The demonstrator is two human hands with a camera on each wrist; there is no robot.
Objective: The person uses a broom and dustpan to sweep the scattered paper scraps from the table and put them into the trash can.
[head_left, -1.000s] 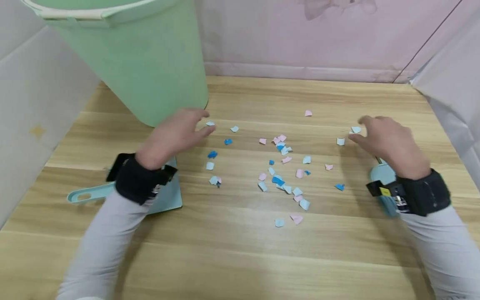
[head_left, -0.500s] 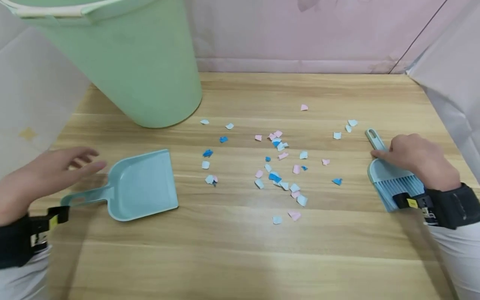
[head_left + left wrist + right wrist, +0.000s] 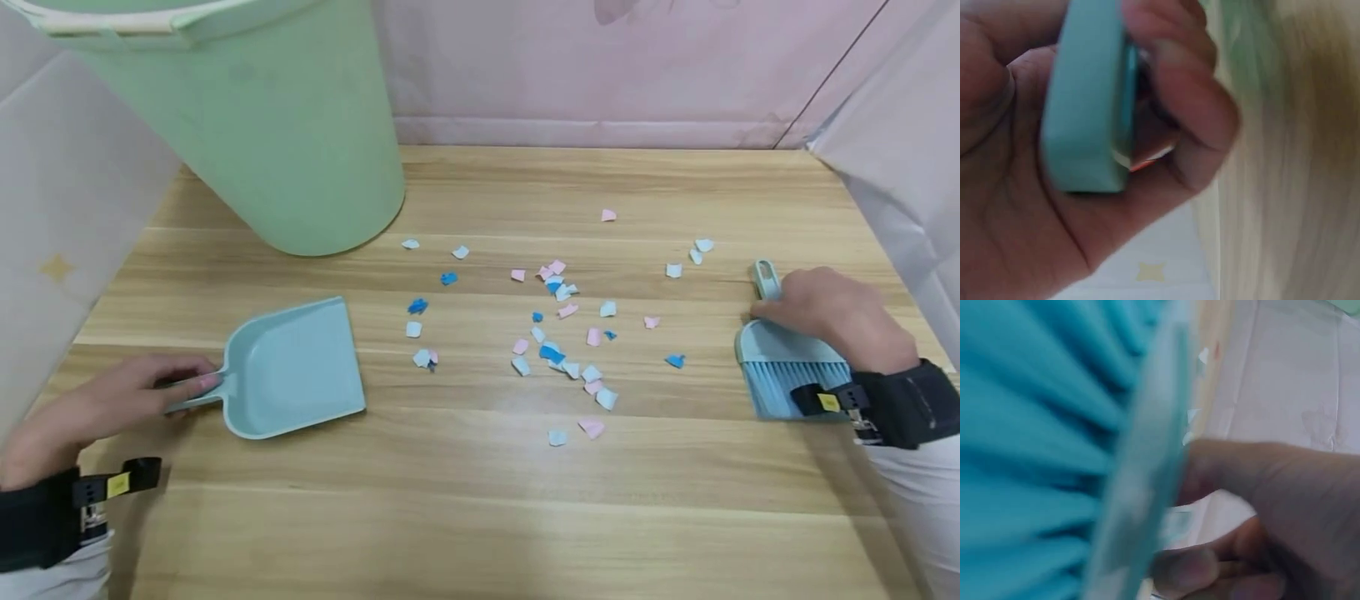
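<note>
The left hand (image 3: pixel 97 408) had its fingers curled round the handle of the light blue dustpan (image 3: pixel 296 367), which lay flat on the tabletop (image 3: pixel 480 500) near the green bin (image 3: pixel 247 125). The right hand (image 3: pixel 832 317) gripped the small blue brush (image 3: pixel 787 375) at its neck, bristles toward the person. Between them lay the paper scraps (image 3: pixel 558 333) — pink, white and blue, loosely scattered. The step in hand looked like taking up the tools; sweeping would call for bringing the pan's lip up beside the scraps and drawing the brush toward it.
</note>
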